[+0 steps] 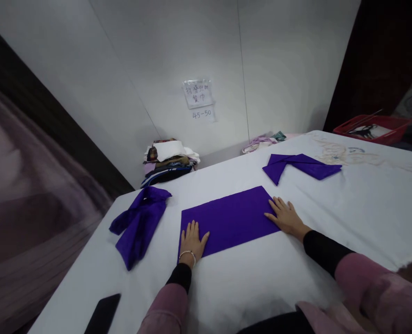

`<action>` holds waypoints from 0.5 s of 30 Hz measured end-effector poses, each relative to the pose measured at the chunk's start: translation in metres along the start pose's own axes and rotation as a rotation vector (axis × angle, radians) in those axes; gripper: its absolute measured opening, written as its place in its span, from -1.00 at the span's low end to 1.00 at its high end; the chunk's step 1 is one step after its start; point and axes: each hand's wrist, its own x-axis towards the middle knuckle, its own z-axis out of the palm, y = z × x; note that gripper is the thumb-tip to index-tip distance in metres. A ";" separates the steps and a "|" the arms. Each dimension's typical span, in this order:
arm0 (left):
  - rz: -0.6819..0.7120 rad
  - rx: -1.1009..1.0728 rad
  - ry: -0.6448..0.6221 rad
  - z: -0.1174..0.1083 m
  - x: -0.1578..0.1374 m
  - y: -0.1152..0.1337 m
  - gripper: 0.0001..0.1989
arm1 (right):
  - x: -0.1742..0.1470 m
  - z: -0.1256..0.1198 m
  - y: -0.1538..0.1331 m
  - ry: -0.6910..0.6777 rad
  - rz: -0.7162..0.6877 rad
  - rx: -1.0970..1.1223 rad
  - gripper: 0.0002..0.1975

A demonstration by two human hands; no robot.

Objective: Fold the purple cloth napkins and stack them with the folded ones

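Observation:
A flat purple cloth [232, 218], folded into a long rectangle, lies on the white-covered table [366, 208] in front of me. My left hand [192, 241] rests palm down on its near left corner, fingers spread. My right hand [286, 215] presses flat on its right end, fingers apart. Neither hand grips anything. A crumpled purple cloth [139, 222] lies to the left of the flat one. A folded purple cloth [301, 165] sits farther back on the right.
A stack of mixed fabrics [169, 162] stands beyond the table's far left corner by the wall. More cloth [263, 140] lies at the far edge. A red basket [373, 127] is at the far right. A dark phone [103, 313] lies near the front left edge.

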 end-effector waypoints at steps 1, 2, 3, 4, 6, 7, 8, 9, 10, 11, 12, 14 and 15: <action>-0.001 -0.002 -0.008 -0.001 0.000 -0.001 -0.29 | -0.001 0.000 0.002 0.006 -0.003 -0.008 -0.20; -0.003 -0.007 -0.022 -0.001 0.000 -0.003 -0.29 | -0.001 0.001 0.002 0.012 -0.011 -0.012 -0.21; -0.006 -0.016 -0.042 -0.002 0.001 -0.004 -0.29 | -0.002 0.001 0.001 0.017 -0.025 -0.011 -0.23; -0.016 -0.028 -0.059 -0.003 0.001 -0.004 -0.29 | -0.002 0.000 0.000 0.020 -0.039 -0.006 -0.25; -0.042 -0.053 -0.064 -0.008 0.001 0.003 -0.26 | -0.003 0.000 -0.001 0.023 -0.061 0.008 -0.29; -0.042 -0.066 -0.046 -0.011 0.001 0.013 -0.25 | -0.003 0.000 -0.001 0.025 -0.068 0.014 -0.30; -0.030 -0.079 -0.016 -0.014 0.002 0.026 -0.23 | -0.003 0.000 -0.001 0.027 -0.071 0.020 -0.31; 0.014 -0.096 0.017 -0.018 0.002 0.044 -0.22 | -0.003 0.000 0.000 0.030 -0.071 0.025 -0.32; 0.082 -0.124 0.028 -0.022 0.003 0.066 -0.23 | -0.003 0.001 0.001 0.032 -0.073 0.029 -0.33; 0.145 -0.160 0.029 -0.026 0.004 0.091 -0.23 | -0.003 0.002 0.002 0.034 -0.081 0.032 -0.34; 0.197 -0.197 0.029 -0.029 0.006 0.117 -0.23 | -0.003 0.004 0.004 0.036 -0.091 0.034 -0.36; 0.256 -0.258 0.049 -0.033 0.011 0.167 -0.25 | -0.003 0.007 0.007 0.042 -0.118 0.032 -0.39; 0.269 -0.281 0.068 -0.034 0.014 0.188 -0.26 | -0.003 0.009 0.009 0.045 -0.130 0.030 -0.39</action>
